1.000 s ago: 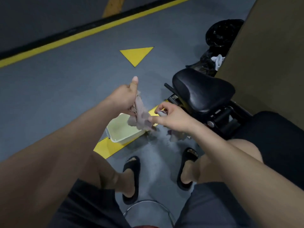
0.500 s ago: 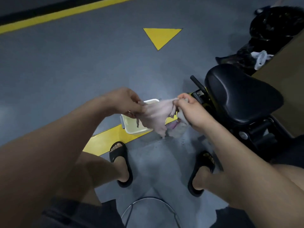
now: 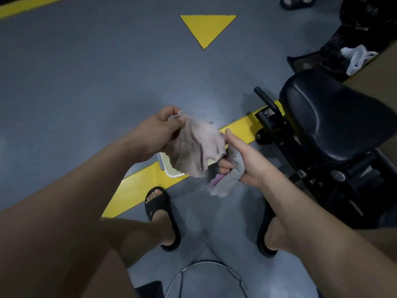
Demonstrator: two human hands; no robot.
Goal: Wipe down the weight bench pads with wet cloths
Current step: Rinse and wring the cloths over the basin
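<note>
Floor: grey flooring point(image 3: 86, 72) is being crossed by a yellow line point(image 3: 137, 190) and marked by 1 yellow triangle point(image 3: 207, 29); a pale basin point(image 3: 169, 169) is being partly hidden beneath the cloths.
Left hand: 1 top corner of the pinkish cloth point(image 3: 193, 151) is being pinched between thumb and forefinger of the left hand point(image 3: 159, 130); the rest is being left to hang spread open.
Right hand: a bunched grey cloth point(image 3: 232, 179) is being gripped in the curled fingers of the right hand point(image 3: 247, 162), thumb raised beside the pinkish cloth's edge; whether that edge is also being held cannot be told.
Position: both cloths are being held in the air over the basin, well apart from the pad.
Pad: the black seat pad point(image 3: 333, 117) is being left untouched at the right.
Handling: the cloths are being judged light, limp and probably damp, so sagging and dripping are being expected; corners are being favoured for spreading, a palm-sized wad for wiping.
Surface: the pad is being judged smooth and firm, likely slippery once wetted.
</note>
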